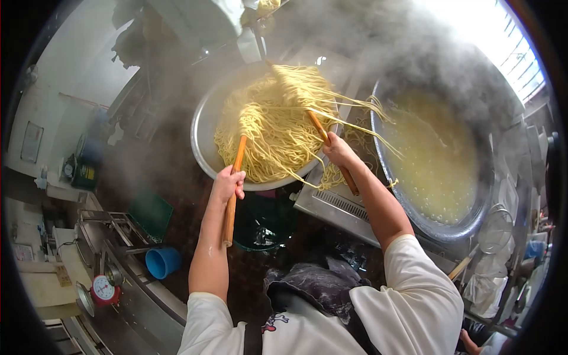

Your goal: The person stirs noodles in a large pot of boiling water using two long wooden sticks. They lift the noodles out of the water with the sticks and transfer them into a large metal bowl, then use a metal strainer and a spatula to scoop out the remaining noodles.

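Observation:
My left hand [228,184] is closed round a thick wooden stick [234,201], whose far end is in a heap of yellow noodles [278,145]. With my right hand [340,150] I grip a second wooden stick [319,126]; noodles hang in a thick bundle over its upper part. The heap fills a large round metal bowl [204,142]. Several strands stretch from the right stick past the bowl's rim towards a big pot [408,220] on the right. More noodles lie between bowl and pot.
Steam rises from yellowish bubbling liquid [438,160] in the pot. A metal counter [337,207] stands under the pot's left side. At the lower left are a blue bucket [163,263] and a red scale [105,289]. Part of another person [470,343] shows at the lower right.

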Demonstrator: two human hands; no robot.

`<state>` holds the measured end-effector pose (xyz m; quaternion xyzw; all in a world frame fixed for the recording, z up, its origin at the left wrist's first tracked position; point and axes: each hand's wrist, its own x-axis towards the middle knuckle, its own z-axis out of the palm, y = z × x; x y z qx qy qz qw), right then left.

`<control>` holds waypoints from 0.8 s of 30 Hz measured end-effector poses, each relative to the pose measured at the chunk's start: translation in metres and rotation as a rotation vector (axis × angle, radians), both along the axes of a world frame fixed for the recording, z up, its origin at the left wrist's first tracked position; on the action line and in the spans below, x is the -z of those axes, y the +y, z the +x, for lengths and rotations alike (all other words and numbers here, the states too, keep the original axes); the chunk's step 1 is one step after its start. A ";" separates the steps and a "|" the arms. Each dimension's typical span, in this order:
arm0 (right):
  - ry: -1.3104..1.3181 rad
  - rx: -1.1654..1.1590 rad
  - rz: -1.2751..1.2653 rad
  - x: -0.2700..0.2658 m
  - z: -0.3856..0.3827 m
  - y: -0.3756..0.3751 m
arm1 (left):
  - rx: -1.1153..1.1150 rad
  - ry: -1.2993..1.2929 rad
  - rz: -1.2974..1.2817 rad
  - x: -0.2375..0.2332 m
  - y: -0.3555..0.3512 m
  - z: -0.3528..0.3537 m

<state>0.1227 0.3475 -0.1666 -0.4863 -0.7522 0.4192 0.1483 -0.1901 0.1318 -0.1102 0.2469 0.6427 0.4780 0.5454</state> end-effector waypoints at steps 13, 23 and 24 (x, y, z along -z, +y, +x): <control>-0.235 -0.271 0.222 -0.036 -0.076 -0.087 | -0.091 -0.008 0.097 -0.033 0.028 -0.088; -0.561 -0.264 0.211 -0.084 -0.025 -0.146 | 0.304 0.584 -0.239 -0.045 -0.118 -0.123; -0.590 -0.278 0.279 -0.109 -0.013 -0.152 | 0.391 0.731 -0.270 -0.059 -0.133 -0.130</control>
